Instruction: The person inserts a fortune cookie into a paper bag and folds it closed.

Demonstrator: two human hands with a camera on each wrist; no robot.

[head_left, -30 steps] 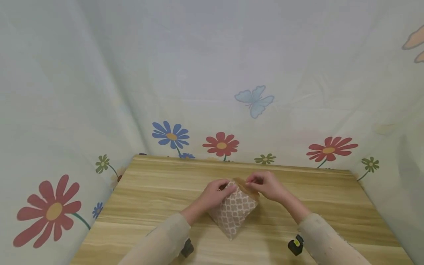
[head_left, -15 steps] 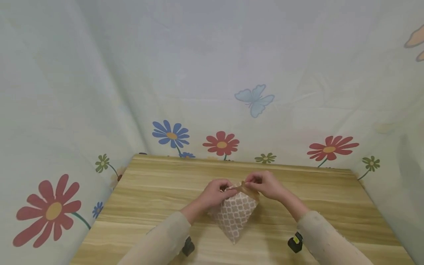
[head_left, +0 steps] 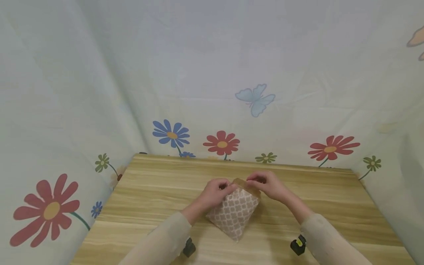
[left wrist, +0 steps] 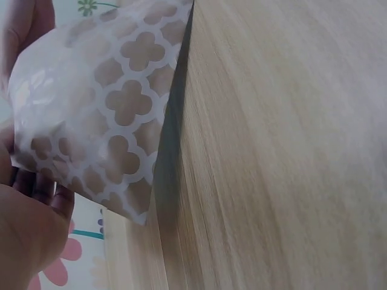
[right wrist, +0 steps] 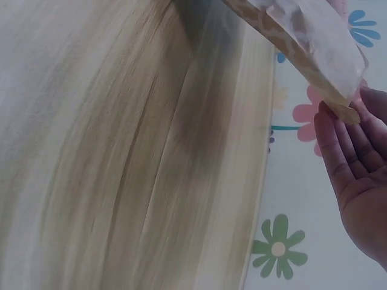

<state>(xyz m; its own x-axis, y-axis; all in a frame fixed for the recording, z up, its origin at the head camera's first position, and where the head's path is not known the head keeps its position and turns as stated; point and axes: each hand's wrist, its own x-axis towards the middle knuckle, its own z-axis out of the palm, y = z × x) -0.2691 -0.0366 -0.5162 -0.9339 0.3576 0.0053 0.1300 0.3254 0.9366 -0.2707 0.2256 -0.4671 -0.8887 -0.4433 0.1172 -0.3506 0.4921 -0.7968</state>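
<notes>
A paper bag (head_left: 233, 215) with a beige and white lattice print hangs tilted over the table, one corner pointing down toward me. Along its upper right edge runs a plain brown flap (head_left: 243, 183). My left hand (head_left: 213, 192) grips the bag's upper left corner, thumb on the printed face; in the left wrist view its curled fingers (left wrist: 43, 184) lie behind the bag's edge. My right hand (head_left: 269, 186) pinches the brown edge between thumb and fingertips, and the right wrist view shows the folded brown end (right wrist: 344, 113) in its fingers. The bag's inside is hidden.
Beneath the hands spreads a wood-grain table (head_left: 159, 184). A pale curtain (head_left: 198, 55) printed with flowers and a butterfly surrounds it on the back and sides. Small black devices (head_left: 297, 246) sit under both sleeved wrists.
The brown flap was squeezed narrow half a second ago and now stands up flatter between the hands. The bag's lower corner has swung slightly right; both hands keep nearly the same place.
</notes>
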